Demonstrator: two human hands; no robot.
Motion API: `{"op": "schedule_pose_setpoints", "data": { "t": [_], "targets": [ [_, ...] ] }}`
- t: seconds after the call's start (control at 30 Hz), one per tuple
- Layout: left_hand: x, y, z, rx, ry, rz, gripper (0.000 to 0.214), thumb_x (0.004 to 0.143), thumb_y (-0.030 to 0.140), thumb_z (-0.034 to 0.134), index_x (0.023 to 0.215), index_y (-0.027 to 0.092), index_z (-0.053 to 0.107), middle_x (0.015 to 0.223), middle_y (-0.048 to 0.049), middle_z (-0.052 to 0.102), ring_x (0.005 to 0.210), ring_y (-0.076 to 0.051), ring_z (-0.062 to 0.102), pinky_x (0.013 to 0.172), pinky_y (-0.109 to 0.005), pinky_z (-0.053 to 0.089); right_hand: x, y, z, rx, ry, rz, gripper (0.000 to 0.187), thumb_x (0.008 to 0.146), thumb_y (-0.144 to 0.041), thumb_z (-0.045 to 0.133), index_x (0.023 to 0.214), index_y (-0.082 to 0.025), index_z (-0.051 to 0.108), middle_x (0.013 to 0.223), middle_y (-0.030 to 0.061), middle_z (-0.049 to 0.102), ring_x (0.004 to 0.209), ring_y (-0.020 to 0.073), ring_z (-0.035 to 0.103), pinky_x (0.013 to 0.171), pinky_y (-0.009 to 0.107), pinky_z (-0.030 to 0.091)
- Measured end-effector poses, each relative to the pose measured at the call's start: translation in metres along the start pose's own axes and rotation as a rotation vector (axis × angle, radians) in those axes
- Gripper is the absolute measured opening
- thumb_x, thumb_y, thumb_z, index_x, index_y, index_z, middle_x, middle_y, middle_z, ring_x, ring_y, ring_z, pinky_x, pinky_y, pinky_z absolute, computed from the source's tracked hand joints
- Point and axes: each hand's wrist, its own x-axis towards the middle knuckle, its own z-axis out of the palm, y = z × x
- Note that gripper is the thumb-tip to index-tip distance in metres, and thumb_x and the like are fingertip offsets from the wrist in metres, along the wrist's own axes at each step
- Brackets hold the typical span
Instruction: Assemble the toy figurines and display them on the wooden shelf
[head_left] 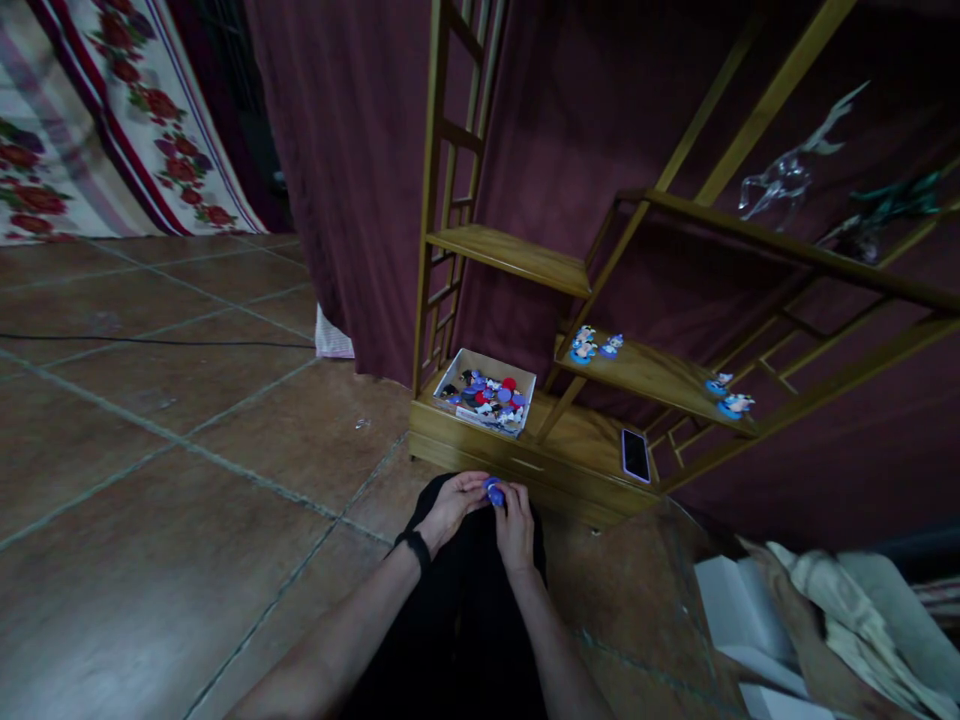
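Observation:
Over my lap, a small purple plastic piece [494,490] is pinched between both hands; its exact kind is too small to make out. The fingers of my left hand [454,503] grip it from the left, and a dark band circles that wrist. My right hand [513,520] closes on it from the other side. Just ahead, a shallow open box [489,360] on the shelf's base holds many purple, red, white and black plastic parts [499,395].
A wooden shelf [517,260] stands ahead, with small figurines [583,346] on its middle board and a phone [635,455] on its base. A clear deer ornament [787,175] stands higher up. White boxes [750,610] lie at the right; a cable [157,341] crosses the tiled floor.

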Motion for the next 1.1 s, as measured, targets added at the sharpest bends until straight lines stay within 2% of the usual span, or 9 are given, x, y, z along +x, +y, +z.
{"op": "schedule_pose_setpoints", "data": {
  "t": [0.2,0.5,0.87,1.1],
  "targets": [
    [0.005,-0.008,0.003,0.088,0.105,0.108,0.032,0.057,0.016,0.075,0.087,0.012,0.064,0.080,-0.0079,0.069,0.072,-0.015,0.063,0.075,-0.029,0.047,0.001,-0.005,0.003,0.025,0.011,0.041,0.027,0.083,-0.029,0.045,0.109,-0.022,0.051,0.102,0.0071,0.054,0.092,0.0179,0.057,0.079,0.031,0.047],
    [0.005,-0.005,0.008,0.323,0.035,0.133,0.028,0.058,0.016,0.071,0.085,0.012,0.069,0.083,-0.0073,0.071,0.078,-0.019,0.062,0.081,-0.033,0.045,0.002,0.000,0.004,0.065,0.045,0.075,0.019,0.083,-0.024,0.044,0.100,-0.022,0.053,0.096,0.0064,0.057,0.090,0.0171,0.056,0.081,0.031,0.045],
    [0.004,0.002,0.006,0.370,0.009,0.102,0.025,0.059,0.013,0.068,0.083,0.012,0.070,0.080,-0.0073,0.071,0.074,-0.019,0.063,0.078,-0.034,0.047,0.000,0.003,0.002,0.012,-0.043,-0.016,0.024,0.085,-0.021,0.041,0.105,-0.021,0.054,0.101,0.0077,0.058,0.096,0.0172,0.055,0.086,0.031,0.043],
    [0.005,-0.002,0.007,0.356,0.053,0.130,0.024,0.057,0.010,0.068,0.081,0.013,0.070,0.077,-0.0059,0.071,0.074,-0.019,0.063,0.080,-0.034,0.047,0.000,0.009,0.006,0.018,0.007,0.071,0.021,0.083,-0.025,0.044,0.101,-0.020,0.056,0.093,0.0071,0.060,0.088,0.0178,0.057,0.080,0.031,0.045]
  ]
}}
